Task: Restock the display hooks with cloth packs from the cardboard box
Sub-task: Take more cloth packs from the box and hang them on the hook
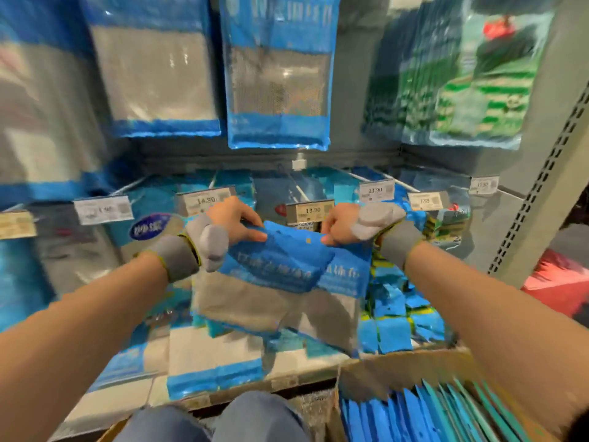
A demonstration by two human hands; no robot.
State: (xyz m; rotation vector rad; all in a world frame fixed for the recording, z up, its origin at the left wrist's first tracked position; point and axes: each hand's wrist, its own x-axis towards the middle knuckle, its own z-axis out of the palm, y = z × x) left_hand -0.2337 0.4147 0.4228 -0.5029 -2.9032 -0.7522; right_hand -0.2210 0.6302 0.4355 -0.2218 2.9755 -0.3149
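up at the price-tag hooks [314, 208] your left hand [236, 223] and right hand [339, 224] both pinch a cloth pack's [280, 266] top edge, so next you gotta line its hole up with the hook.

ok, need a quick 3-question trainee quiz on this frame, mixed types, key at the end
1. True or false: the left hand and the right hand both grip the top edge of the held cloth packs.
2. Where is the cardboard box?
A) lower right, with blue packs standing on edge inside
B) hanging from a top hook
C) under the left forearm
3. Fill in: the green striped packs hang at the upper ____ of the display.

Key: 1 true; 2 A; 3 right.
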